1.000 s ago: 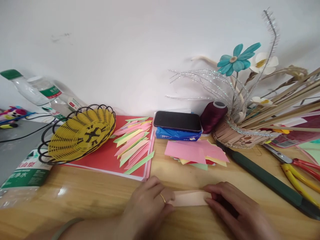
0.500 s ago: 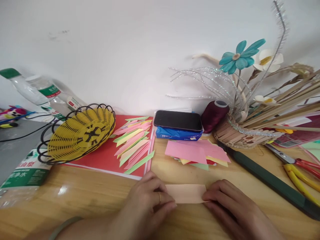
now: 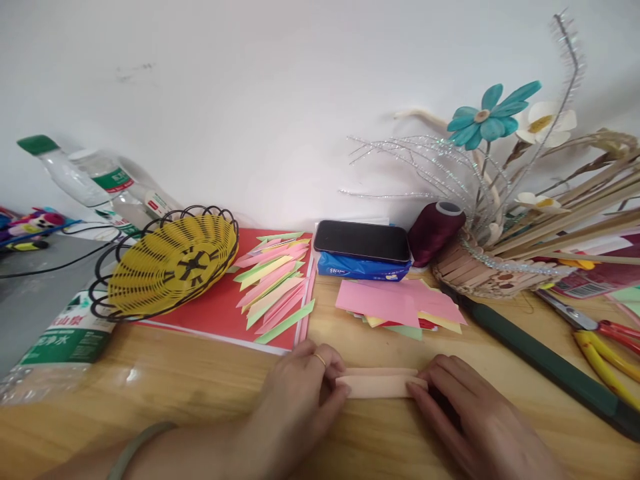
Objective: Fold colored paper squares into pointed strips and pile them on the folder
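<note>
At lower centre of the frame, we pinch one peach paper strip (image 3: 383, 385) on the bench (image 3: 200, 387), left hand (image 3: 300, 400) and right hand (image 3: 470, 413) each grasping an end. Compared with half a second ago, it is narrower: a lengthwise fold is forming. Two bottles (image 3: 90, 180) lean at upper left.

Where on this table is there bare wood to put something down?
Bare wooden table lies left of the left hand, between the red sheet and the near edge. A smaller patch sits between the right hand and the dark green bar. The back, from the yellow basket to the phone, is crowded.
</note>
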`<state>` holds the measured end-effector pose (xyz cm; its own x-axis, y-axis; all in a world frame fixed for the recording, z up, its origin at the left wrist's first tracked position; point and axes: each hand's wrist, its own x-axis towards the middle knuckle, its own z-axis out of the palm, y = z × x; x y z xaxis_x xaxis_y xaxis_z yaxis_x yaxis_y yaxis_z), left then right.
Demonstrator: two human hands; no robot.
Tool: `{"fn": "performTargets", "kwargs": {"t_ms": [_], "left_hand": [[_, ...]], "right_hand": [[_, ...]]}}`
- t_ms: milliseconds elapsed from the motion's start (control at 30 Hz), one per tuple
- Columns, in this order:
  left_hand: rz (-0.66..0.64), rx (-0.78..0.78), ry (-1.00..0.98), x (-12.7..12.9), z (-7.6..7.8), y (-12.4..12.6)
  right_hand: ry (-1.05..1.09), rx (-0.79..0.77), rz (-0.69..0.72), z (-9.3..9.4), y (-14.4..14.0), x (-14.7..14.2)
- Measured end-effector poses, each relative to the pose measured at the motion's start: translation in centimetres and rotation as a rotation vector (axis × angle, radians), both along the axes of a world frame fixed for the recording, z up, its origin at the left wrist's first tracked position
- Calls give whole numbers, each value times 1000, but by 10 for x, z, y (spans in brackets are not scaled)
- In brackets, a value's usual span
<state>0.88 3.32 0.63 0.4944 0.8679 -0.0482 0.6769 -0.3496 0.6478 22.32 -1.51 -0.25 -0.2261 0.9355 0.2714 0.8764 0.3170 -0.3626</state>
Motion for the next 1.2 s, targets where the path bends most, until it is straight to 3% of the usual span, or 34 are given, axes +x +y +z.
{"fn": "performTargets", "kwargs": {"t_ms": [367,600,900,1200], "left_hand": [[22,-7,163,5,-2,3],[-30,135,208,7,-5,3],[-74,140,304,11,2,5],[-72,296,268,9,-8,3]], "right_hand": [[-132,74,29,-5,2,3],[-164,67,23,-4,6,1],[-219,91,26,-3,6,0],[-303,136,16,-4,7,0]]}}
